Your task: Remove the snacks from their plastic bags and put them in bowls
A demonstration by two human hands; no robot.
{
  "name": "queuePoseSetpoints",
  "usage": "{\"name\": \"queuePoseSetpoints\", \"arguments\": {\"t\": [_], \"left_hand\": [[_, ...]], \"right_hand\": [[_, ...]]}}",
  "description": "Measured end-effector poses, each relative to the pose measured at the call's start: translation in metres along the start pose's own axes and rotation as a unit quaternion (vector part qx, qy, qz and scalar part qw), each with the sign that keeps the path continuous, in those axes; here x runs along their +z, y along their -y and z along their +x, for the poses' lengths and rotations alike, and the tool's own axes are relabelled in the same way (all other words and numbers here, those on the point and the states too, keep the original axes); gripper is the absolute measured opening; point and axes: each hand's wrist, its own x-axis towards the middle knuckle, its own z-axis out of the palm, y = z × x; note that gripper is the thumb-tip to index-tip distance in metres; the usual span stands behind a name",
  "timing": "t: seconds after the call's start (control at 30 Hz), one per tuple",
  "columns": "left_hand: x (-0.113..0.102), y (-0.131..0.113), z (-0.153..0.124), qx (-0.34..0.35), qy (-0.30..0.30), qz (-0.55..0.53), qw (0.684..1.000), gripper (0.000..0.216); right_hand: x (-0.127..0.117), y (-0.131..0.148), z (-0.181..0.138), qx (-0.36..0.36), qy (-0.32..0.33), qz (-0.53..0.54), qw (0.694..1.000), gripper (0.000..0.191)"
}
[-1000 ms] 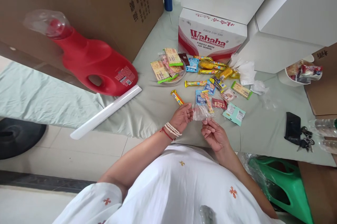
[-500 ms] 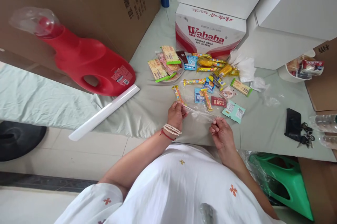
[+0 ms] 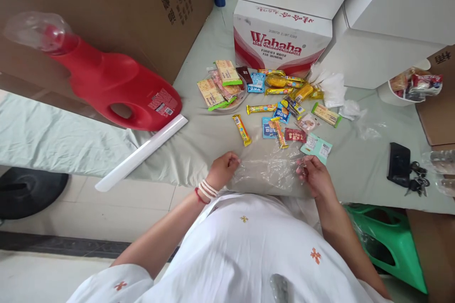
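Note:
A clear plastic bag (image 3: 267,172) lies stretched out flat on the pale green cloth (image 3: 199,142) in front of me. My left hand (image 3: 223,169) pinches its left edge and my right hand (image 3: 313,173) pinches its right edge. Just beyond the bag lie several wrapped snacks: an orange-yellow bar (image 3: 242,129), a blue packet (image 3: 268,127), a red packet (image 3: 295,134) and a teal packet (image 3: 316,146). More snacks sit on a clear plate (image 3: 227,102) further back.
A red detergent jug (image 3: 106,85) lies on its side at left beside a white strip (image 3: 142,152). A Wahaha carton (image 3: 280,42) stands behind the snacks. A black phone (image 3: 398,163) and keys (image 3: 417,177) lie at right. A green stool (image 3: 391,241) is at lower right.
My hands have moved apart and down toward the near edge of the cloth, spreading the crumpled clear bag out flat.

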Motion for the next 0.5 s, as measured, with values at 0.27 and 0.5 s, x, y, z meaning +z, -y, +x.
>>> {"name": "queuePoseSetpoints", "arguments": {"t": [0.27,0.5], "left_hand": [[0.025,0.007,-0.004,0.317,0.067,0.131,0.937,0.027],[0.031,-0.011,0.020,0.130,0.031,-0.064,0.989,0.015]], "right_hand": [[-0.007,-0.025,-0.009,-0.079,-0.008,-0.155,0.985,0.037],[-0.047,-0.032,-0.012,-0.096,-0.006,-0.319,0.943,0.036]]}}
